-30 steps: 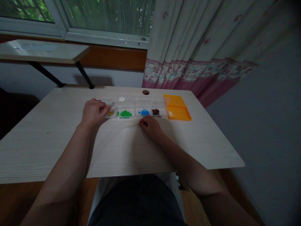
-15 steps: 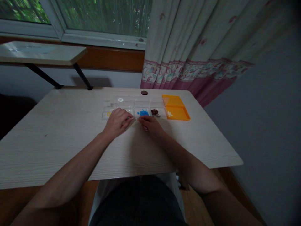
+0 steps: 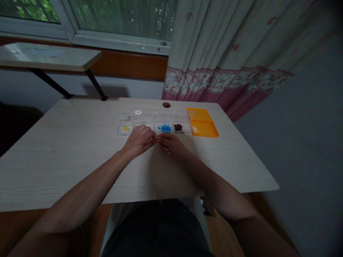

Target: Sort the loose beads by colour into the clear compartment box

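Note:
My left hand (image 3: 141, 139) and my right hand (image 3: 170, 143) meet at the fingertips just in front of a row of clear plastic boxes (image 3: 128, 117). Both are closed in a pinch; whatever lies between the fingertips is too small to make out. Behind them, one compartment holds small blue pieces (image 3: 165, 127). To its right are dark brown pieces (image 3: 178, 127), and at the far left a few yellow pieces (image 3: 126, 128). An orange open box (image 3: 206, 129) stands at the right end, with small whitish pieces (image 3: 195, 129) at its left edge. My left hand partly covers one clear compartment.
The boxes rest on a pale wooden desk (image 3: 80, 150) with a round cable hole (image 3: 166, 105) near its back edge. A raised shelf (image 3: 59, 57) on black legs stands at the back left. A curtain (image 3: 214, 71) hangs behind the desk's right side.
My left hand has moved slightly right, so its fingertips now touch those of my right hand. A small yellowish bit seen below the fingers is no longer visible. The view has shifted a little.

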Demonstrator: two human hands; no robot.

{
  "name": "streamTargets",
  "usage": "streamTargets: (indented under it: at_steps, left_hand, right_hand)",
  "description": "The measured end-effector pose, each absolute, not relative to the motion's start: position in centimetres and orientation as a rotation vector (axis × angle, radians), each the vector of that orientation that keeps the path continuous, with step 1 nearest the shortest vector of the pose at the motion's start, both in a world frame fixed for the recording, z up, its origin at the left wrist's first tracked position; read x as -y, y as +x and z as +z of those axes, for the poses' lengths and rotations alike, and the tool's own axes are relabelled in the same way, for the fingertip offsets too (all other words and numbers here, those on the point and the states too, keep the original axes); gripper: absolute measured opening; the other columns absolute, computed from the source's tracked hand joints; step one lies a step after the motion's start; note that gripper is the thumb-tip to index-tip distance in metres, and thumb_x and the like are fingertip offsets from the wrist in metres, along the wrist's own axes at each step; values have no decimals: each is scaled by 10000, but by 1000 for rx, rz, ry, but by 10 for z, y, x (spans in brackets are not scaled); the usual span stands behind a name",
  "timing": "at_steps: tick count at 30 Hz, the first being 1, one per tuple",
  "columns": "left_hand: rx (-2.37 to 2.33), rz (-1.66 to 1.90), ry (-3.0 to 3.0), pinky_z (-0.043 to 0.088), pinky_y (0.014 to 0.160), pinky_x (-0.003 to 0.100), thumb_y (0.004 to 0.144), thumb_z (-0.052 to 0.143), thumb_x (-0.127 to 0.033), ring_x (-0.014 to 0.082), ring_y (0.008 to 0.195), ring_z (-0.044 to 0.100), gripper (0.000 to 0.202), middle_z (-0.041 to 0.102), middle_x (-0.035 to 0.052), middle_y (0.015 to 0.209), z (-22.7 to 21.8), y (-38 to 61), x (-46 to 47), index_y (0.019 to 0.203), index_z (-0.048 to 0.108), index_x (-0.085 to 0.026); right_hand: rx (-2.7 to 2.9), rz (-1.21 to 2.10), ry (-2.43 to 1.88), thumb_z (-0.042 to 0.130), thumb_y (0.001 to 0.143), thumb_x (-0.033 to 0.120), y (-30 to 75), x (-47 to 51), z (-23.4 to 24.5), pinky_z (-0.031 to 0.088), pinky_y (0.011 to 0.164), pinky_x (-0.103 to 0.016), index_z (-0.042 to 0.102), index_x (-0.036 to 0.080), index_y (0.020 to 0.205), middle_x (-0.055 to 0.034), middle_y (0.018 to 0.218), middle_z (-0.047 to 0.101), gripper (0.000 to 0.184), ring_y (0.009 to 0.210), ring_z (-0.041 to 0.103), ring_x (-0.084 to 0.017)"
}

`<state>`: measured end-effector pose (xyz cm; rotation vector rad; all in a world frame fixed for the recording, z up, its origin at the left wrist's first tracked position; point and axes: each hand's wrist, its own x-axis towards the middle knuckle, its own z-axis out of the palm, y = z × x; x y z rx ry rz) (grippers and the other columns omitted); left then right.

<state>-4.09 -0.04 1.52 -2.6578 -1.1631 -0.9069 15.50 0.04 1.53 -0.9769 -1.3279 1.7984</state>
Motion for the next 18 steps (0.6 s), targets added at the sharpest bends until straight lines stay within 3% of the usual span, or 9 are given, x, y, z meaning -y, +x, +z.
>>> streamTargets:
  at_steps: [8,13,15,18]
  left_hand:
    - [1160,-724,-2604,353,705,373,1015,419,-367,233,813,517,304,606,72,807,23,-45,0,872,612,-179]
    - [1323,-799,-2445,362,769,404,1012,404,-396,252,866,519,325,627,88,857,28,-64,-7,909,637,-194]
    - [1414,-878,-2340,362,792,413,1003,417,-408,259,888,518,316,632,92,871,29,-77,-13,921,643,-203]
    - [1513,-962,-2207,359,816,417,998,422,-405,253,889,512,302,632,85,882,30,-98,-21,929,644,-213]
  right_hand:
    - [1411,1667,-985,639,812,558,156,-1,9,228,372,-202,639,189,833,100,496,392,369,389,285,-59]
    - [1845,987,-1147,607,893,400,161,-7,3,413,609,-239,725,197,915,-2,755,601,236,638,504,-109]
    - [2035,737,-1190,617,897,304,162,-8,0,435,716,-259,741,198,939,-29,857,636,169,735,537,-126]
    - [2211,632,-1255,613,904,247,162,-6,-1,441,754,-255,734,214,1053,-38,966,649,195,760,558,-122]
